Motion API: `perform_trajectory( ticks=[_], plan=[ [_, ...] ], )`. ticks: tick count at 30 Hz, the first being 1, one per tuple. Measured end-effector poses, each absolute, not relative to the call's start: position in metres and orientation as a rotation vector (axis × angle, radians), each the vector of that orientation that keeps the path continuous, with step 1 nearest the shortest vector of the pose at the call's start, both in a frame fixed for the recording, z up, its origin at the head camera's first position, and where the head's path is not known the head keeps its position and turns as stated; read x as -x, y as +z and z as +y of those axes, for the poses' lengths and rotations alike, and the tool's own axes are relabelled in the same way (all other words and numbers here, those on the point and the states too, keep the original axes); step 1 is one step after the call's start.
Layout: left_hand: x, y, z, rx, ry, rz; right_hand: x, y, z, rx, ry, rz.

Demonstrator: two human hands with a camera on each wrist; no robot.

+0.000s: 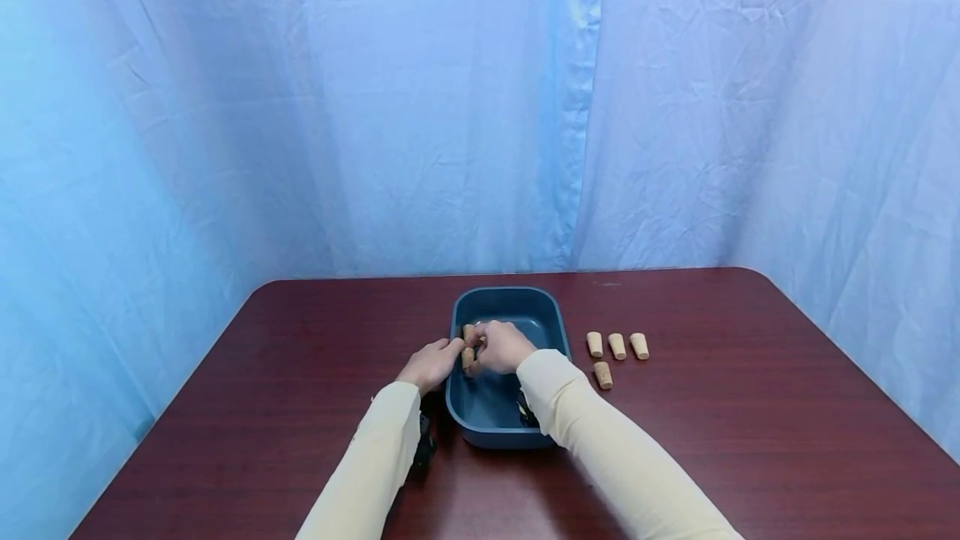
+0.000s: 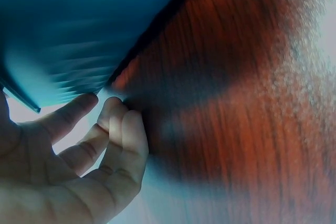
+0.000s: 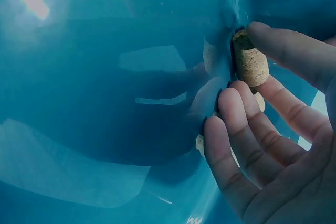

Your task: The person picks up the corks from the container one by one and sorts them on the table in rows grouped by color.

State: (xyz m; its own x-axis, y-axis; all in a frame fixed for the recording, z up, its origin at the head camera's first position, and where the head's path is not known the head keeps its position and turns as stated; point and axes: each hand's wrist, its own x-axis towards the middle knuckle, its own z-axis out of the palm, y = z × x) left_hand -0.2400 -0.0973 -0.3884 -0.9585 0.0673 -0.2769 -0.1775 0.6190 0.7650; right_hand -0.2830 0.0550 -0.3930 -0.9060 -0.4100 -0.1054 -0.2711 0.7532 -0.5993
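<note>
Cork stopper: inside dark blue tray, near its left wall; tray stands near far edge of table. Right hand: grip pinches stopper, thumb and finger apparently at opposite ends. Left hand: grip loosely spread, fingers slightly bent, at tray's left rim. Stopper's long axis roughly parallel to tray's left edge; direction of taper undetermined. Handling, as judged: light, firm, slightly yielding, little slip, low breakage risk. Recommended hold: sides, mid-length.

Head cam: curtain bright. L-wrist: soft shadows, glare upper R on tabletop. R-wrist: refl., glare streak upper L in tray.
</note>
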Motion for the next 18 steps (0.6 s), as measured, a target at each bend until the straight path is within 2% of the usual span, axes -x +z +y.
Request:
perform_trajectory(
  ticks=[18],
  plan=[
    [0.239,-0.386,-0.097,0.103,1.275,2.541,0.285,-0.382,0.067,0.498,-0.963,2.650]
  ],
)
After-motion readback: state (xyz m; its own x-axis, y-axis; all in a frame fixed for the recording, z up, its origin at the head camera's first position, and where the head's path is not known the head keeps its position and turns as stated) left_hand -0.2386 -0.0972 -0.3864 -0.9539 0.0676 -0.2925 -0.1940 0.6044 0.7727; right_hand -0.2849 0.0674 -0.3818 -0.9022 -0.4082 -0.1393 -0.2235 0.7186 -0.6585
